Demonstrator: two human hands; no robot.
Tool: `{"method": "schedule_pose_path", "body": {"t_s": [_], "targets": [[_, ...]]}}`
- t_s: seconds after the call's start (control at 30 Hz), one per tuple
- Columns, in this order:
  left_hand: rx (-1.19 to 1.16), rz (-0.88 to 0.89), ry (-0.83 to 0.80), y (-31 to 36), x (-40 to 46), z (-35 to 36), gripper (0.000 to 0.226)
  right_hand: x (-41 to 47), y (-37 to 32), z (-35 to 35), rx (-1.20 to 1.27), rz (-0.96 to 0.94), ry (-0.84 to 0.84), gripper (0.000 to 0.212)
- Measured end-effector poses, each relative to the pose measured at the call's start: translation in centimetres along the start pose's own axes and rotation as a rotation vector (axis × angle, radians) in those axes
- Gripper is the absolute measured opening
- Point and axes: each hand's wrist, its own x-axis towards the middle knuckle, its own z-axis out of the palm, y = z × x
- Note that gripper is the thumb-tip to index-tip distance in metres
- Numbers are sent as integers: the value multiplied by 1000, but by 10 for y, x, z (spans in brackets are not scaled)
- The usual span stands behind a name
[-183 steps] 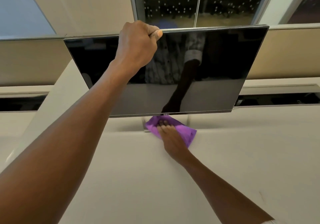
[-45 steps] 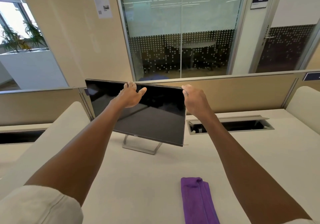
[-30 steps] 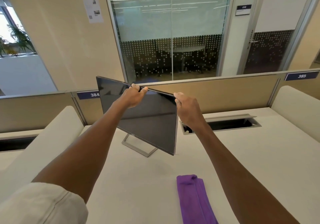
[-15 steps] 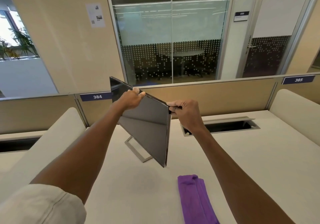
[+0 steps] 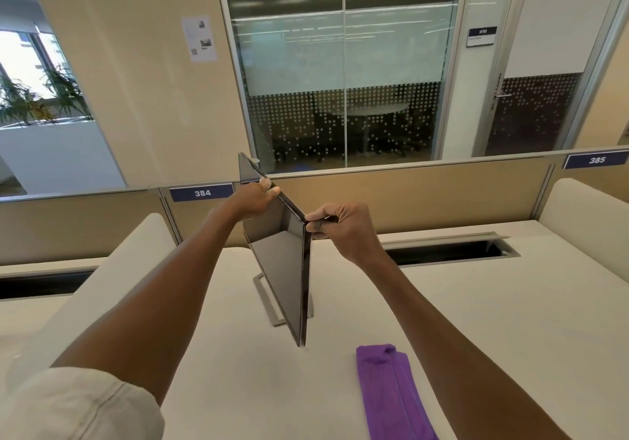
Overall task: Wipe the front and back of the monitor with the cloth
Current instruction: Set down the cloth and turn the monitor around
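Office cubicle, beige worktop point(image 5: 476, 320) | monitor point(image 5: 286, 269) centre, edge-on | left hand point(image 5: 253, 199) fingers closed on top edge, right hand point(image 5: 343, 228) pinching near corner | cloth point(image 5: 391, 395) idle, folded, near-right | likely mid-swivel toward back; back wipe pending, front unverifiable

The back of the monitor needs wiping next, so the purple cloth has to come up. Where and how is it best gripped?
Probably pinch the purple cloth at its bunched far end, coming from above with the right hand. It lies flat and folded lengthwise on the desk, and only that raised end gives fingers something to close on.
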Motion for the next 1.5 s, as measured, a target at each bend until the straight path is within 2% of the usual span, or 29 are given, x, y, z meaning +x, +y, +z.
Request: {"method": "schedule_pose_path", "body": {"t_s": [0.27, 0.4, 0.7, 1.0, 1.17, 1.23, 1.43, 1.5], "targets": [[-7, 25, 49, -18, -20, -15, 46, -5, -12, 46, 45, -69, -103, 12], [11, 1, 54, -28, -29, -24, 45, -7, -16, 71, 16, -169, -155, 11], [-44, -71, 27, -47, -52, -44, 38, -9, -23, 137, -78, -371, -137, 15], [-40, -77, 48, -61, -70, -55, 36, -11, -26, 189, -78, -396, -155, 11], [-103, -79, 93, -64, -68, -50, 38, 1, -19, 174, -52, -350, -272, 17], [-122, -71, 108, -65, -66, -48, 36, 13, -13, 157, -62, -347, -319, 13], [-176, -32, 35, -67, -61, -50, 31, 88, 29, 107, -251, -197, -84, 9], [-187, -36, 38, -65, -59, -52, 33, 117, 40, 94, -356, -163, -59, 9]]}}
